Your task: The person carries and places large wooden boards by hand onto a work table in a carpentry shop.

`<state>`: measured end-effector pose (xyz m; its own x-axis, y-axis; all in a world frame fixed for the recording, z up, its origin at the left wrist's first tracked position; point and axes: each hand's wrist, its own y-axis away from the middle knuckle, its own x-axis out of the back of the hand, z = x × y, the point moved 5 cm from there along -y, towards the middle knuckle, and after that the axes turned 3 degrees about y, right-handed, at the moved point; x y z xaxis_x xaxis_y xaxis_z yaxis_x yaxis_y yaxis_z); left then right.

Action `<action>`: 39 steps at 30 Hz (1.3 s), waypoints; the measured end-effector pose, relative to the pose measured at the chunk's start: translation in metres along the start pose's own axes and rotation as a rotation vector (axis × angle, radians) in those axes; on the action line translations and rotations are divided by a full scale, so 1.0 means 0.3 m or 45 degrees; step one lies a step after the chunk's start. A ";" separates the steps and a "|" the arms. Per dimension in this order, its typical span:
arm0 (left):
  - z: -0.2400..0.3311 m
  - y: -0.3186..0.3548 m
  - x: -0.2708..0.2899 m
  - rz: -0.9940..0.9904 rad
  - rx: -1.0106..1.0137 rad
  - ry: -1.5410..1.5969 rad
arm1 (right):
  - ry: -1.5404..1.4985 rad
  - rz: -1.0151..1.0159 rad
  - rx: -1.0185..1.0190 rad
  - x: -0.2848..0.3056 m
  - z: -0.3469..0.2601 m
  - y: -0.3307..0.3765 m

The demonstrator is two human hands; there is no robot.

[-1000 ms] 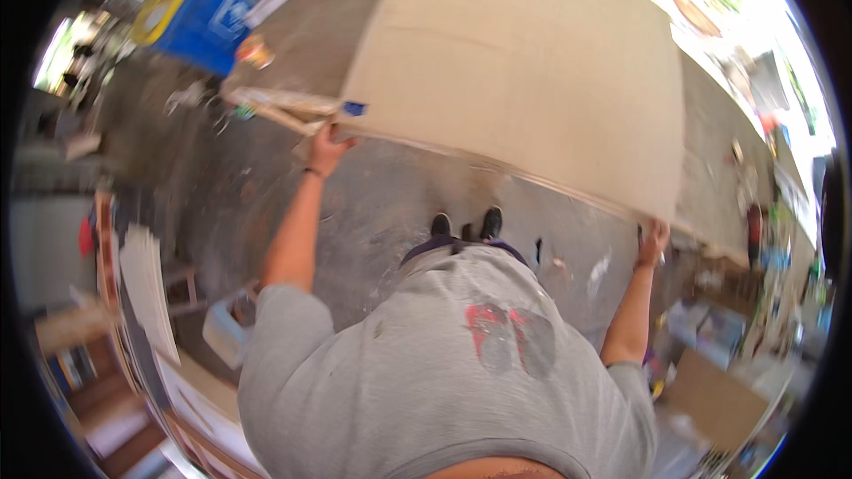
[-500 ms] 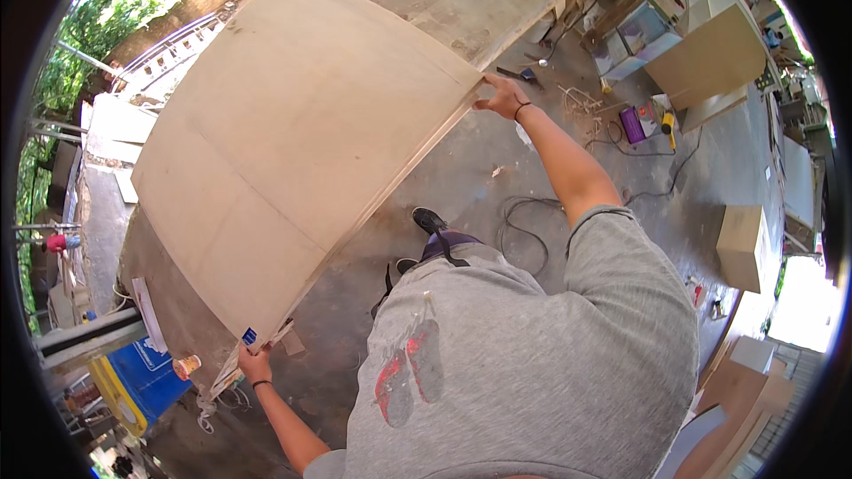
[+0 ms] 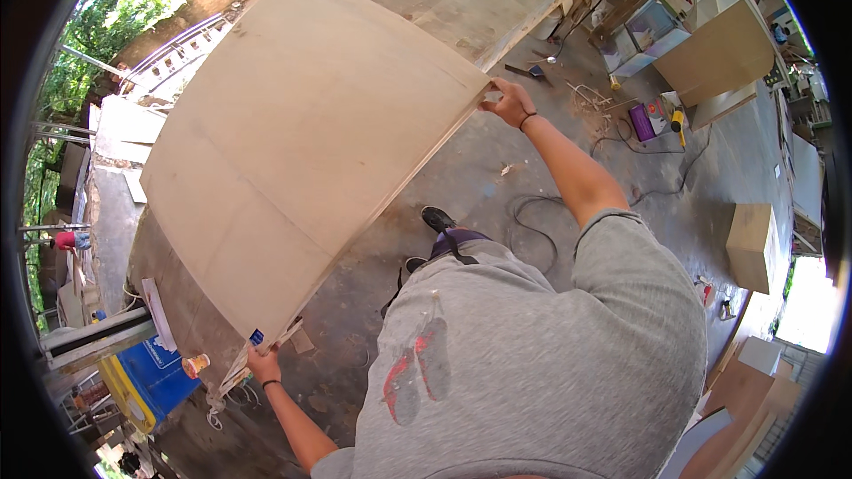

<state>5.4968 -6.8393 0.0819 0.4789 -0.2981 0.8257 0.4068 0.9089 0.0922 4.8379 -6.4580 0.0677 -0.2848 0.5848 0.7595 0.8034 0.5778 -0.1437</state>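
Observation:
A large thin beige wooden board [image 3: 311, 137] lies across a worktable, its long near edge facing me. At the board's lower left corner, beside a small blue sticker [image 3: 256, 336], my left hand [image 3: 264, 364] is closed on the edge, its fingers partly hidden. My right hand [image 3: 509, 103] pinches the opposite corner of that same edge, thumb below and fingers curled at the rim. More thin layers show under the board along this edge, but I cannot tell whether they are separate sheets.
An orange-and-white cup [image 3: 194, 365] stands at the table's left end, near a blue-and-yellow container [image 3: 151, 381]. On the floor to the right lie a black cable [image 3: 541, 213], a purple box [image 3: 641, 122] and a yellow-handled tool [image 3: 677, 121]. A pale wooden box [image 3: 750, 248] stands farther right.
The whole view has shifted slightly, so everything sits a little farther right. My right hand's fingers look more curled at the corner. Both hands stay at the same corners of the board.

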 end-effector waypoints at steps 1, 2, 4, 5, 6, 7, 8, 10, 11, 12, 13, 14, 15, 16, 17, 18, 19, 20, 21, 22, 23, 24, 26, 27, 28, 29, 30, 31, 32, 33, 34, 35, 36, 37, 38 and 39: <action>0.005 -0.001 -0.003 -0.006 0.000 0.022 | -0.005 0.012 -0.001 -0.002 0.007 -0.003; 0.011 0.002 0.001 -0.013 0.003 0.037 | -0.015 0.018 -0.006 -0.010 0.012 0.001; 0.023 0.004 0.007 -0.022 0.011 -0.004 | -0.029 0.049 -0.002 -0.013 0.015 0.017; 0.027 0.002 0.005 -0.028 0.010 -0.020 | -0.032 0.069 -0.002 -0.012 0.015 0.021; 0.024 0.002 0.008 -0.018 0.036 -0.037 | -0.018 0.083 0.003 -0.014 0.009 0.024; 0.020 0.002 0.011 -0.008 0.061 -0.055 | -0.003 0.098 0.008 -0.017 0.003 0.026; 0.013 0.004 0.015 -0.002 0.086 -0.075 | 0.012 0.112 0.008 -0.019 0.001 0.033; -0.012 0.006 0.010 0.004 0.050 -0.122 | -0.020 0.086 0.013 -0.024 0.011 0.032; -0.009 0.001 0.014 0.007 0.027 -0.148 | -0.039 0.077 0.013 -0.026 0.014 0.028; -0.007 -0.001 0.018 0.006 0.018 -0.163 | -0.063 0.029 -0.006 -0.030 0.019 0.020; -0.004 0.003 0.019 0.005 0.008 -0.178 | -0.087 -0.019 -0.024 -0.030 0.024 0.008; 0.008 0.008 0.017 0.001 -0.002 -0.193 | -0.110 -0.067 -0.045 -0.028 0.030 0.001; 0.032 0.013 0.019 0.012 -0.028 -0.177 | -0.123 -0.098 -0.058 -0.030 0.041 -0.005; 0.021 0.001 0.020 -0.003 -0.025 -0.171 | -0.137 -0.129 -0.070 -0.032 0.053 -0.010; 0.008 0.001 0.014 -0.011 -0.014 -0.160 | -0.148 -0.164 -0.071 -0.033 0.057 -0.020; -0.003 0.000 0.011 -0.018 -0.003 -0.147 | -0.100 -0.191 -0.084 -0.035 0.066 -0.022; -0.011 -0.003 0.014 -0.020 -0.016 -0.109 | -0.053 -0.219 -0.095 -0.039 0.079 -0.021; -0.004 -0.003 0.010 -0.021 -0.027 -0.063 | 0.003 -0.245 -0.102 -0.038 0.082 -0.029; 0.004 -0.002 0.005 -0.022 -0.038 -0.016 | -0.016 -0.170 -0.048 -0.029 0.074 -0.035; 0.012 0.002 0.002 -0.018 -0.033 -0.028 | -0.035 -0.096 0.008 -0.024 0.065 -0.032; 0.033 0.012 0.007 -0.010 -0.022 -0.041 | -0.058 -0.027 0.068 -0.022 0.044 -0.029; 0.051 0.015 0.017 0.007 -0.011 -0.055 | 0.023 -0.024 0.128 -0.017 0.005 -0.029; 0.065 0.017 0.026 0.017 0.003 -0.089 | 0.182 -0.018 0.266 0.000 -0.078 -0.023; 0.068 0.025 0.031 0.028 0.021 -0.106 | 0.147 -0.038 0.214 0.002 -0.083 -0.024; 0.075 0.022 0.029 0.028 0.003 -0.096 | 0.173 -0.043 0.193 0.016 -0.093 -0.019; 0.075 0.012 0.024 0.028 -0.013 -0.088 | 0.199 -0.049 0.173 0.029 -0.106 -0.012; 0.066 0.009 0.033 0.033 -0.027 -0.087 | 0.168 -0.037 0.179 0.024 -0.098 -0.010; 0.024 0.007 0.029 0.000 0.048 -0.135 | 0.142 -0.024 0.180 0.020 -0.087 -0.009; 0.015 0.008 0.032 0.003 0.077 -0.167 | 0.159 -0.010 0.155 0.011 -0.081 -0.004; 0.011 0.008 0.027 -0.001 0.103 -0.193 | 0.183 0.007 0.126 0.012 -0.075 0.005; 0.007 0.008 0.025 -0.006 0.127 -0.220 | 0.206 0.026 0.095 0.011 -0.071 0.005; 0.007 0.009 0.029 -0.011 0.113 -0.237 | 0.186 0.018 0.109 0.009 -0.074 0.006; 0.007 0.009 0.035 -0.015 0.097 -0.255 | 0.165 0.010 0.121 0.007 -0.078 0.003; 0.010 0.009 0.041 -0.021 0.080 -0.274 | 0.144 0.003 0.133 0.006 -0.079 -0.008; 0.026 0.003 0.041 -0.043 0.086 -0.275 | 0.138 -0.060 0.109 0.011 -0.061 -0.021; 0.046 -0.002 0.044 -0.066 0.091 -0.276 | 0.133 -0.123 0.085 0.018 -0.040 -0.035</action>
<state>5.4923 -6.8398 0.1005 0.2772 -0.2825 0.9183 0.3666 0.9146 0.1707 4.8341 -6.4677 0.0810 -0.3007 0.4644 0.8330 0.7374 0.6671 -0.1058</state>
